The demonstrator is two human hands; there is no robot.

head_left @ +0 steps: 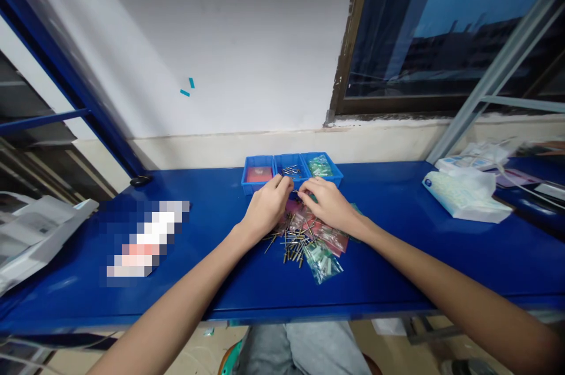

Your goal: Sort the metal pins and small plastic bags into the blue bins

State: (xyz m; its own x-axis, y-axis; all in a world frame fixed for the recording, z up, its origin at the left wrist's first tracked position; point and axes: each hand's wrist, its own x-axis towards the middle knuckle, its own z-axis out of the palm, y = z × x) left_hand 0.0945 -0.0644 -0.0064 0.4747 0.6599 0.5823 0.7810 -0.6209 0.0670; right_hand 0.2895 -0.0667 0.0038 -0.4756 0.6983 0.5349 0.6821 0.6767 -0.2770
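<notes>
My left hand (270, 203) and my right hand (324, 201) face each other just in front of three blue bins. Their fingers are pinched close together around something small and thin, too small to name. Below them lies a loose pile of metal rivet-like pins (293, 245), mixed with pink plastic bags (333, 238) and a green-tinted bag of white pieces (323, 263). The left bin (253, 186) holds something pink, the middle bin (286, 159) holds metal pins, and the right bin (338, 175) holds green-tinted bags.
A tissue pack (468, 195) lies on the right of the blue table (384, 281), with cables and devices behind it. White packaging (39, 234) stands at the far left, near a blurred-out item (150, 242). A small black object (140, 181) is at the back left.
</notes>
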